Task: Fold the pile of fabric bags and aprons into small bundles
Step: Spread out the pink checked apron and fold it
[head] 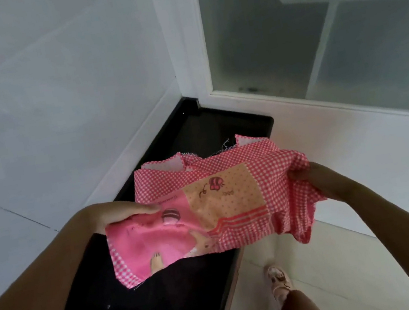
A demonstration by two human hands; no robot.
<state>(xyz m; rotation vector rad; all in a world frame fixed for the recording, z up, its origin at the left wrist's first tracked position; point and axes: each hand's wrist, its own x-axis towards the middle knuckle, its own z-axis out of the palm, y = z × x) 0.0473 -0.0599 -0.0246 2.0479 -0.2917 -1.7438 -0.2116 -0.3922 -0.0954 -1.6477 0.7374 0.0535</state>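
A pink and white checked apron (233, 201) with an orange patch and a pink cartoon print hangs spread between both hands, above a long black bench (169, 304). My left hand (123, 213) pinches its left edge, thumb on top of the cloth. My right hand (309, 175) grips the bunched right edge. The apron's far edge droops onto the bench, where a bit of dark striped fabric (226, 145) peeks out behind it.
The bench runs along a white tiled wall (53, 99) into a corner. A frosted glass door (325, 26) stands to the right. On the pale tiled floor below, my leg and a sandalled foot (280, 281) are beside the bench.
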